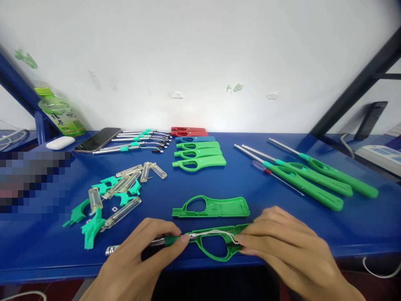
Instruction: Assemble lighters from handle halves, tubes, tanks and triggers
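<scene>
At the table's front edge lies a green lighter handle half (pixel 216 256), its hollow side up, with a white wire (pixel 219 232) running along inside it. My left hand (pixel 147 246) is closed on the metal lighter tube (pixel 112 250) where it meets the handle's narrow end. The thumb and fingers of my right hand (pixel 285 242) pinch at the wire's end inside the wide part of the handle; the fingers hide what is there. Just behind rests a second green handle half (pixel 230 207), also hollow side up, touched by neither hand.
Clear fuel tanks (pixel 123 211) and teal triggers (pixel 90 228) lie loose at left. Behind them are wired tubes (pixel 134 138) and a phone (pixel 98 140). Stacked green handle halves (pixel 200 163) sit at centre back. Several long lighters (pixel 313 188) and a screwdriver (pixel 266 170) lie at right.
</scene>
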Demonstrator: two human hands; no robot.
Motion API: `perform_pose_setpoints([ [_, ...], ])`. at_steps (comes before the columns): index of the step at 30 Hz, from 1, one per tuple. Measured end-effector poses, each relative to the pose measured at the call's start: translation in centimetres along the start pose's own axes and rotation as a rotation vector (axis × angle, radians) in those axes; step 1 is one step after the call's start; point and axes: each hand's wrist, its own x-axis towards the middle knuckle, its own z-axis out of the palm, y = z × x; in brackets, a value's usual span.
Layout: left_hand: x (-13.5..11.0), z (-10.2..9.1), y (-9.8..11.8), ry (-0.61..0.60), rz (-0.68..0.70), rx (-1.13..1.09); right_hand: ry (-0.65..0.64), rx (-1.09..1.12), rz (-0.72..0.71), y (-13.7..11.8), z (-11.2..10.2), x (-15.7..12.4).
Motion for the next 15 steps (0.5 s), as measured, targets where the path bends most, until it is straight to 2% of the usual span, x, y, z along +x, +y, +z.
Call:
perform_pose_setpoints([
  [9,0.6,0.2,-1.1,-0.044,0.031,0.032,-0.036,-0.018,0.083,0.3,0.0,-0.8],
  [15,0.2,0.3,-1.7,-0.072,0.068,0.069,-0.047,0.017,0.087,0.6,-0.1,-1.0],
])
